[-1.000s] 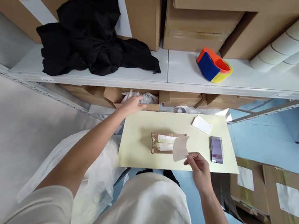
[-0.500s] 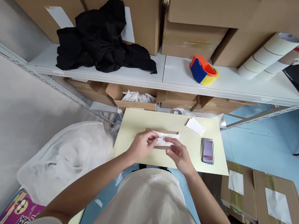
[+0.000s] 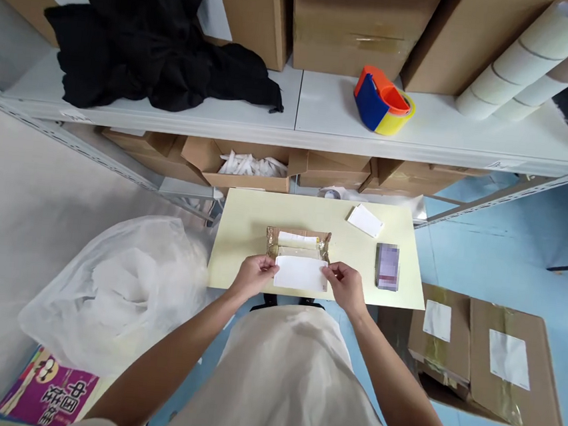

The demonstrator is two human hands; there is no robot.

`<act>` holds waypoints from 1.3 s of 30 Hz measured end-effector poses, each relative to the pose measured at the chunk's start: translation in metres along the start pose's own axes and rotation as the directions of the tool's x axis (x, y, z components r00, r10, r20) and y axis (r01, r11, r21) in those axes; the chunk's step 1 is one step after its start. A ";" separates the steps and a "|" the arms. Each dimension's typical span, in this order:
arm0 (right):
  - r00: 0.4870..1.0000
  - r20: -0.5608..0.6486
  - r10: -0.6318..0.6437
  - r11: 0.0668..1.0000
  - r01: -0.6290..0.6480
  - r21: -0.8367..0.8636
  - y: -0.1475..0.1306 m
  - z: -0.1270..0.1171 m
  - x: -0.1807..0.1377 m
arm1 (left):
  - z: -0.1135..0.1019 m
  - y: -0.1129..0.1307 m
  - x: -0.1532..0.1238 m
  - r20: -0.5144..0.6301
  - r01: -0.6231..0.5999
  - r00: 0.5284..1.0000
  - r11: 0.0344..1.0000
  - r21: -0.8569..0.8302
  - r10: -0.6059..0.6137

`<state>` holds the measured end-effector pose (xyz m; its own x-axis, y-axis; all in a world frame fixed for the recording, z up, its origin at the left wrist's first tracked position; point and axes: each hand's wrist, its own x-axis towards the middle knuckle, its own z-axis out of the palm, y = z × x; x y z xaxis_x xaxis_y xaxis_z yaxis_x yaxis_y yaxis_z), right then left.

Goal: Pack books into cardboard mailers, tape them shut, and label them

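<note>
Between my two hands is a blank-looking white label (image 3: 301, 273), spread flat. My left hand (image 3: 254, 273) pinches its left edge, and my right hand (image 3: 346, 285) pinches the right edge. Just beyond it lies a small cardboard box (image 3: 272, 237) with shiny clear tape at its ends and another white patch on it. The label covers the near part of this box; whether they touch I cannot tell. Farther right on the pale yellow table (image 3: 238, 212) are a white stack of labels or cards (image 3: 365, 220) and a phone-shaped item (image 3: 387, 266) with a blurred surface.
A shelf (image 3: 318, 112) behind the table carries black cloth (image 3: 164, 47), an orange, blue and yellow tape dispenser (image 3: 382, 102) and white rolls (image 3: 519, 65). Below, an open carton (image 3: 247, 181) holds white pieces. A clear plastic bag (image 3: 116, 290) is at left, cartons (image 3: 506, 355) at right.
My hands have moved apart, and the white label now stretches flat between them, nearer my body. More of the taped box shows. The view has tilted down.
</note>
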<state>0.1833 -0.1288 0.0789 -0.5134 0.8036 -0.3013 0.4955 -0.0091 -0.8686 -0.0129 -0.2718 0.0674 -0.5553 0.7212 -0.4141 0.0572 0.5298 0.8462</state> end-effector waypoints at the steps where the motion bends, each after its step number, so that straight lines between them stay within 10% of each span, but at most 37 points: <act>1: 1.000 -0.020 -0.004 0.999 0.003 -0.037 0.004 0.005 0.004 | 0.000 -0.002 0.006 -0.021 -0.005 1.000 0.998 0.068 0.006; 8: 0.995 -0.096 -0.028 0.940 -0.006 -0.340 0.009 0.033 0.052 | 0.000 0.013 0.053 -0.113 -0.005 0.991 0.858 0.514 0.073; 20: 0.997 -0.079 -0.017 0.788 -0.036 -0.615 0.020 0.052 0.072 | 0.016 0.005 0.073 -0.143 0.048 0.988 0.782 0.622 0.053; 27: 0.988 -0.041 -0.148 0.638 0.064 -0.767 0.020 0.051 0.070 | 0.011 0.025 0.072 -0.171 0.129 0.985 0.582 0.803 0.017; 30: 0.951 0.011 -0.308 0.601 0.204 -0.773 0.022 0.054 0.063 | 0.011 0.021 0.064 -0.043 -0.077 0.975 0.512 0.856 0.220; 34: 0.828 0.349 -0.439 0.480 0.544 -0.688 0.030 0.066 0.051 | 0.019 -0.005 0.056 0.382 -0.547 0.812 0.344 0.763 0.442; 39: 0.911 0.254 -0.325 0.419 0.380 -0.824 0.044 0.056 0.040 | 0.009 -0.029 0.055 0.432 -0.547 0.822 0.305 0.779 0.371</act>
<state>0.1453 -0.1308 0.0071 -0.8068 0.5836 -0.0921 0.5906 0.7921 -0.1544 -0.0376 -0.2439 0.0170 -0.0769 0.9821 -0.1719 0.9680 0.1148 0.2233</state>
